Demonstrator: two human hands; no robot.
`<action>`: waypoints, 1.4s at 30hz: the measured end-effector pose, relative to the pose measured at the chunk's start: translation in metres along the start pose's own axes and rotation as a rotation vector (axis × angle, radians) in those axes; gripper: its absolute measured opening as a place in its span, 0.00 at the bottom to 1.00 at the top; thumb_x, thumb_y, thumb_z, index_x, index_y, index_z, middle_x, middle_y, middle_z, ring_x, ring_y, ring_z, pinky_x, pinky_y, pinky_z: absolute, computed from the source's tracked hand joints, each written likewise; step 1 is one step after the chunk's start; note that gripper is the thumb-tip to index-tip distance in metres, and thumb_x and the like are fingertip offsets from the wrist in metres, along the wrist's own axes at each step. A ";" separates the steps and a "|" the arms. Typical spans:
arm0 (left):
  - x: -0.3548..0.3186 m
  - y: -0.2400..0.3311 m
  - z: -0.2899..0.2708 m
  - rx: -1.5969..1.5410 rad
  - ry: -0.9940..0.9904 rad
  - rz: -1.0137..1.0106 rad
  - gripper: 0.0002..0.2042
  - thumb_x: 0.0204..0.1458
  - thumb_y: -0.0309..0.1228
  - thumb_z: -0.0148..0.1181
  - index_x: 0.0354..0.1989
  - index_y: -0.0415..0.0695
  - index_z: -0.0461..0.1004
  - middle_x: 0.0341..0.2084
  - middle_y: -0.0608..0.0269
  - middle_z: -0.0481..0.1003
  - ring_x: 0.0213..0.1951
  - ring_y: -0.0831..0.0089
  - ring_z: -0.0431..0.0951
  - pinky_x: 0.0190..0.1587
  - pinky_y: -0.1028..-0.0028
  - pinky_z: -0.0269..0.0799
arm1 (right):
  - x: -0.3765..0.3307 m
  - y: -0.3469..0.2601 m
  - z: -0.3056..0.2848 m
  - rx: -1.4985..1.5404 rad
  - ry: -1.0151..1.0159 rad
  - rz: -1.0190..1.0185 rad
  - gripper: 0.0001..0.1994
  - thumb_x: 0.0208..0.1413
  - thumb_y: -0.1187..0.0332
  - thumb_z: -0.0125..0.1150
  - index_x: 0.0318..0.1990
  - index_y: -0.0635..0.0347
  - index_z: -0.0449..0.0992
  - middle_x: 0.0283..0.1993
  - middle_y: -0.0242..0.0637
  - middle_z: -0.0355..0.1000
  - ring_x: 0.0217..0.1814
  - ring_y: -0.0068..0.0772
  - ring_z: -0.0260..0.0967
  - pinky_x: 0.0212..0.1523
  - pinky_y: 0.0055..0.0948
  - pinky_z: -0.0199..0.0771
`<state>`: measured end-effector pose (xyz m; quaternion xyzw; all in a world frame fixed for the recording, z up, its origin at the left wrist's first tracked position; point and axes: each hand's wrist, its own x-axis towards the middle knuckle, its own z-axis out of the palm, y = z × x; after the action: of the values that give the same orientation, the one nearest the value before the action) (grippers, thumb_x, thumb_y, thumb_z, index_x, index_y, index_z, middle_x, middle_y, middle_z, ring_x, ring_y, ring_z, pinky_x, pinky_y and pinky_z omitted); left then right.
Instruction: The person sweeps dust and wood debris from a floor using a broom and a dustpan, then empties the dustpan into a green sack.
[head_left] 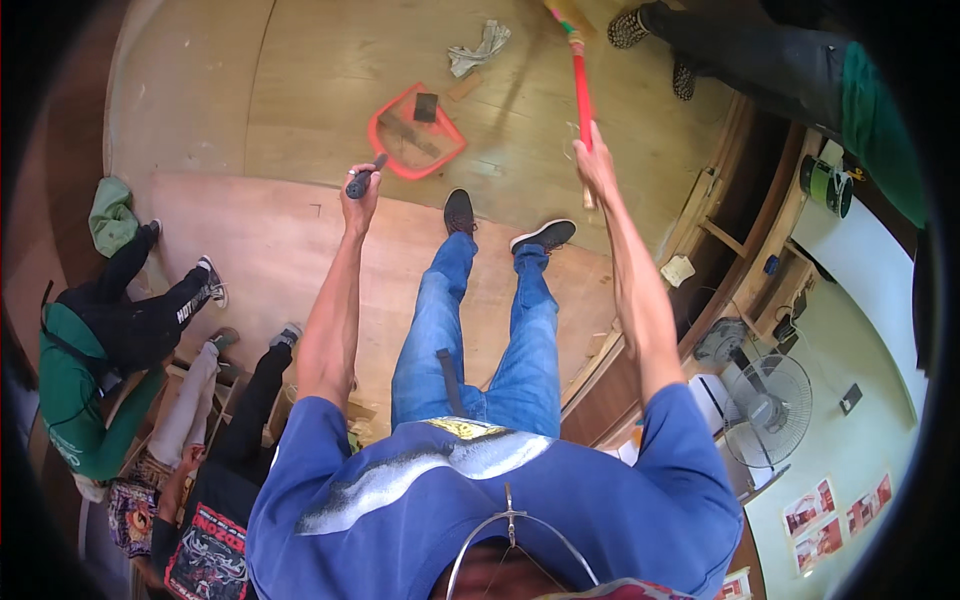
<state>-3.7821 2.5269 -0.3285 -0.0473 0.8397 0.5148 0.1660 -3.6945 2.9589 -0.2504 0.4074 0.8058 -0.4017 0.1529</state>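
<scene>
My left hand (360, 187) is closed round the dark handle of a red dustpan (415, 172). Inside the pan lie a dark square piece (426, 107) and a brownish strip (408, 131). Out to the right, my right hand (597, 168) grips the red stick of a broom (582, 92). The broom slants up and away from me, and its head is partly cut off by the upper edge of the view. A crumpled whitish cloth (480, 48) lies on the floor beyond the pan, beside a small piece of wood (465, 86).
Another person's legs (760, 60) stand at the far right, near the broom head. Several people sit along the left, one in a green top (75, 385). An open wooden frame (725, 235) borders the right side, with a fan (767, 410) beyond it.
</scene>
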 end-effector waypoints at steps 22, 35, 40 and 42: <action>0.003 -0.026 -0.046 -0.045 -0.097 0.000 0.06 0.53 0.26 0.59 0.39 0.46 0.74 0.29 0.71 0.68 0.31 0.82 0.66 0.35 0.80 0.65 | -0.287 0.041 -0.033 0.407 -0.356 0.444 0.31 0.61 0.66 0.50 0.70 0.44 0.48 0.20 0.24 0.59 0.12 0.16 0.54 0.12 0.18 0.57; 0.037 -0.027 -0.049 0.017 -0.129 -0.022 0.15 0.52 0.36 0.65 0.42 0.40 0.72 0.24 0.72 0.68 0.26 0.83 0.66 0.29 0.79 0.64 | -0.270 0.026 0.141 0.494 -0.571 0.437 0.31 0.60 0.66 0.51 0.70 0.44 0.49 0.24 0.31 0.64 0.13 0.21 0.60 0.12 0.23 0.62; 0.040 -0.039 -0.083 -0.116 -0.185 -0.178 0.13 0.51 0.35 0.65 0.40 0.42 0.73 0.21 0.73 0.67 0.23 0.85 0.65 0.26 0.82 0.61 | -0.354 0.026 0.076 0.552 -0.503 0.465 0.31 0.61 0.65 0.52 0.70 0.42 0.49 0.21 0.27 0.62 0.13 0.17 0.57 0.12 0.21 0.60; 0.036 -0.032 -0.078 -0.244 -0.151 -0.164 0.12 0.51 0.34 0.64 0.39 0.42 0.72 0.21 0.72 0.67 0.23 0.84 0.65 0.26 0.81 0.61 | -0.384 0.041 0.052 0.512 -0.423 0.468 0.30 0.63 0.66 0.49 0.70 0.41 0.47 0.18 0.21 0.56 0.12 0.14 0.53 0.11 0.17 0.56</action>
<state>-3.8259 2.4471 -0.3350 -0.0966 0.7495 0.5999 0.2628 -3.4285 2.7284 -0.0843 0.5132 0.5161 -0.6186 0.2960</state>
